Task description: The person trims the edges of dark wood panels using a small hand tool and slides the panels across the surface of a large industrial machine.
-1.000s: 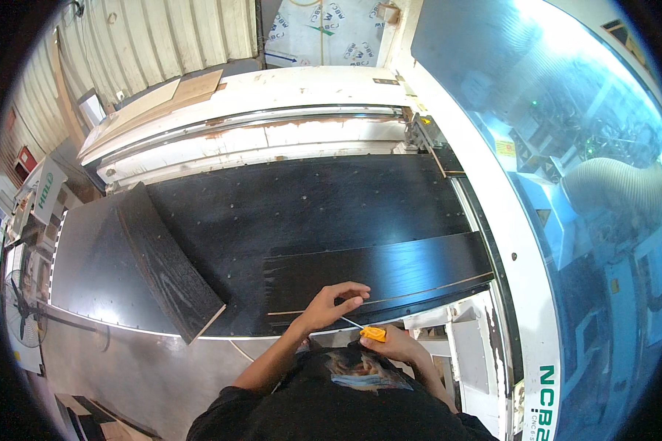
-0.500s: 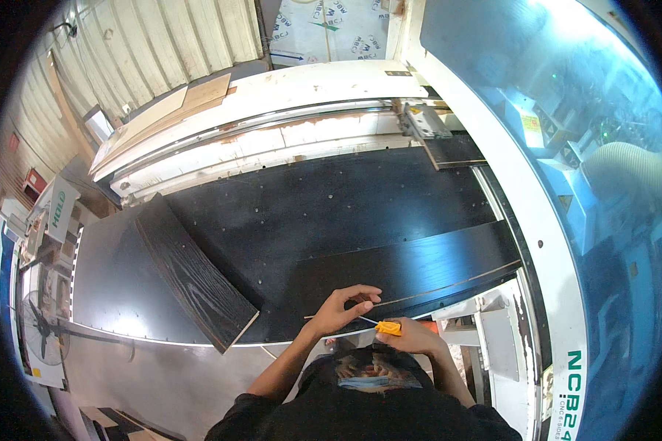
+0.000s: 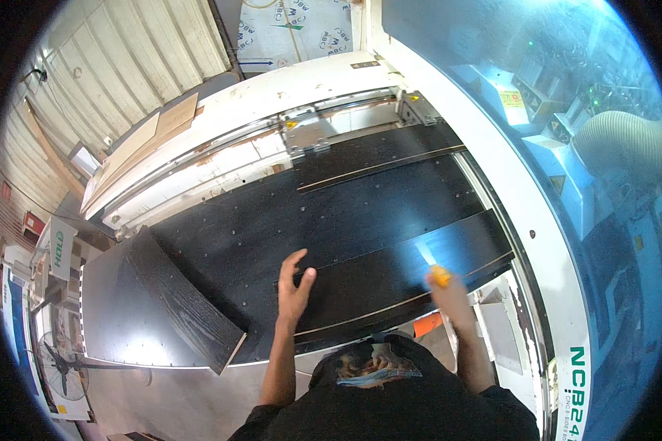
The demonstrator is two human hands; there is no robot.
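My right hand (image 3: 452, 298) is closed around a yellow-handled tool (image 3: 440, 276). Its pale tip is smeared by motion, so its exact kind does not show. The tool is over a long dark wood-grain panel (image 3: 375, 283) with a light strip along its near edge, lying on the black machine bed (image 3: 272, 213). At the panel's left end my left hand (image 3: 294, 294) is raised with thumb and fingers apart and nothing in it. Whether it touches the panel, I cannot tell.
Another dark panel (image 3: 191, 309) lies aslant at the left of the bed. At the far side a third panel (image 3: 379, 158) lies beside metal clamps (image 3: 307, 137) on a rail. A white machine frame with a blue window (image 3: 478, 44) stands at right. A fan (image 3: 60, 364) is at lower left.
My hands have moved apart, the right one carrying the tool right and forward, the left one leftward. At the far side, the panel and a clamp have come leftward out from the machine.
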